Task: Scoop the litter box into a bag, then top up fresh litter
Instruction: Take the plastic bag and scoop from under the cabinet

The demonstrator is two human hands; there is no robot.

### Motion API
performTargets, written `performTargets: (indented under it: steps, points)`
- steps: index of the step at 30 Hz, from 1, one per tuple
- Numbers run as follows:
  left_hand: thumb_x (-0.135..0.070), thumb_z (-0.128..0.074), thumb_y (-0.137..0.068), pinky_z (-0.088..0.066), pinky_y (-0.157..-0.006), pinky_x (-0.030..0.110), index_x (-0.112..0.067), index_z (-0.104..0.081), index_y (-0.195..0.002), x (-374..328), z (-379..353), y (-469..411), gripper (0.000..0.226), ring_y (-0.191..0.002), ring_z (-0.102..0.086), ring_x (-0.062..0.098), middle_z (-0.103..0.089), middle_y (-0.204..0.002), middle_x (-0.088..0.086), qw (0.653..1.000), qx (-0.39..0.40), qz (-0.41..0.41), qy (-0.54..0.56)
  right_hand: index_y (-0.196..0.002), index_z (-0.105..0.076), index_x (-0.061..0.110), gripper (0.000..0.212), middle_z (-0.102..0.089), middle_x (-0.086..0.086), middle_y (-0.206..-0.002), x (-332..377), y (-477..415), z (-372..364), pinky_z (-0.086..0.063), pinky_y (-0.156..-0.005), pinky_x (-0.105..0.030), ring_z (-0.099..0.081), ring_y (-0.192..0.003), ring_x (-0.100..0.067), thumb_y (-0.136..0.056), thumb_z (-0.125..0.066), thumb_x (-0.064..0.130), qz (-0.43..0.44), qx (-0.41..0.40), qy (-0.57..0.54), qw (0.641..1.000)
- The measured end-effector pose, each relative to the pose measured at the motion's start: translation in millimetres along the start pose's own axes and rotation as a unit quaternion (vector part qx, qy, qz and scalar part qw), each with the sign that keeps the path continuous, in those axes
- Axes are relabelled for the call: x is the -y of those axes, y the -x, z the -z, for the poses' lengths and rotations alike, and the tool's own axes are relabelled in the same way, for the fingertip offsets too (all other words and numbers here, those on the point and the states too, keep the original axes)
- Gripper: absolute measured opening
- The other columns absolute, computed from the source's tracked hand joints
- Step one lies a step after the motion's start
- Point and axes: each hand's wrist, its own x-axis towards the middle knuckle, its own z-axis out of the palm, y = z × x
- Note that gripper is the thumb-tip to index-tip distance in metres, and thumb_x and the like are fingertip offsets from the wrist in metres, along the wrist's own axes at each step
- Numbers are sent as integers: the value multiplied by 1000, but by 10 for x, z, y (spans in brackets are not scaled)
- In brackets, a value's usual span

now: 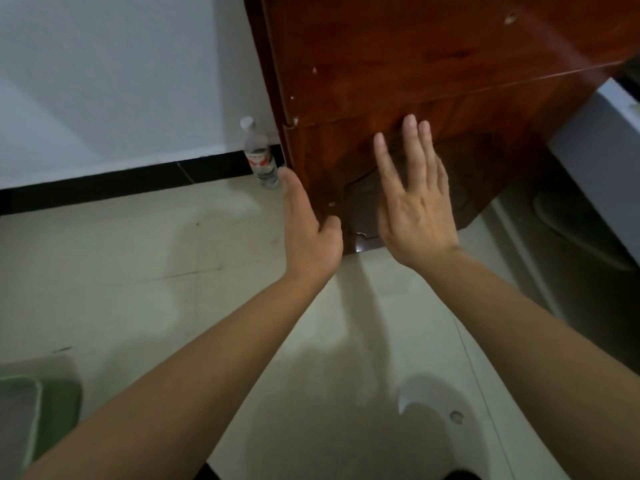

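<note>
Green litter box [59, 403] is seen on the tiled floor [138, 254], cut off at the lower left. Left grip [308, 233] and right grip [415, 216] are held released, fingers straight, grasping nothing, before a reddish wooden cabinet [415, 64]. A plastic water bottle [259, 154] is stood beside the cabinet's corner.

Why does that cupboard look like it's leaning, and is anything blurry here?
Head view: the wide lens tilts the wooden cabinet. Head view: the right hand at its fingertips and the green tray in the corner are blurred. Head view: soft arm shadows fall on the tiled floor.
</note>
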Motion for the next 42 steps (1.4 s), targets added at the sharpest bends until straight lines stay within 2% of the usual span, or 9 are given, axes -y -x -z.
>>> performTargets:
  steps: [5, 7, 9, 11, 16, 21, 27, 36, 42]
  points:
    - [0, -51, -88, -14, -121, 32, -22, -15, -153, 19, -93, 166, 77, -149, -4, 14, -1, -163, -2, 1000, -14, -13, -19, -157, -18, 14, 57, -3, -12, -165, -21, 28, -57, -12, -118, -25, 1, -153, -28, -103, -34, 13, 4, -62, -72, 995]
    - [3, -52, -86, -31, -114, 28, -22, -30, -146, -96, -196, 438, 68, -142, -30, 17, -29, -156, 4, 991, 134, -29, -6, -157, -16, 12, 57, -4, -8, -166, 9, 31, 29, -10, -117, -17, -4, -153, -23, -103, -34, 13, -5, -42, -115, 992]
    - [0, -50, -89, -44, -104, 28, -25, -26, -147, -309, -340, 766, 68, -125, -51, 10, -52, -138, -2, 968, 243, -7, 58, -158, -10, 17, 61, -5, -3, -166, 10, 101, 230, -30, -116, -29, -14, -151, -21, -102, -35, 15, -22, 4, -110, 994]
    - [-2, -46, -91, -46, -103, 34, -21, -39, -140, -450, -424, 837, 53, -117, -55, 8, -59, -127, -4, 984, 154, 20, 88, -158, -9, 23, 63, -9, 1, -166, -81, 171, 463, -43, -108, -41, -21, -149, -20, -102, -38, 15, -36, 46, -85, 995]
    - [5, -44, -89, -37, -111, 33, -15, -37, -143, -295, -158, 357, 58, -127, -45, 14, -45, -139, 2, 995, -39, 54, 71, -158, -9, 26, 70, -7, 3, -166, -361, 392, 708, -37, -113, -44, -19, -150, -20, -100, -44, 9, -65, 73, -47, 994]
    - [0, -44, -91, -31, -115, 37, -19, -20, -152, -195, 108, 213, 68, -137, -32, 15, -30, -147, 0, 998, -31, 50, 38, -158, -4, 24, 79, 6, 3, -166, -214, 264, 598, -51, -72, -27, -31, -144, -26, -95, -48, 6, -100, 57, -78, 990]
    - [-4, -50, -81, -42, -107, 43, -19, -36, -144, -132, 183, -5, 66, -129, -43, 17, -37, -138, 0, 991, -23, 66, 110, -158, -3, 22, 78, 11, -7, -165, 14, 17, 465, -37, -113, -46, -9, -151, -30, -95, -48, 9, -75, 13, -40, 996]
    - [-2, -49, -59, -50, -95, 49, -14, -50, -122, -170, 363, -193, 64, -109, -54, 25, -52, -120, 11, 988, -7, 101, 118, -153, -28, 17, 61, -28, -11, -157, -7, -66, 530, -39, -109, -49, -33, -138, -34, -95, -45, 17, -81, -65, -48, 993]
    - [8, -47, -72, -51, -84, 52, -9, -44, -107, -100, 459, -88, 38, -95, -54, 27, -53, -106, 16, 997, 73, -7, -4, -142, -43, 25, 45, -42, -8, -137, -15, -94, 663, -40, -98, -41, -42, -120, -28, -98, -35, 31, -100, -103, -54, 988]
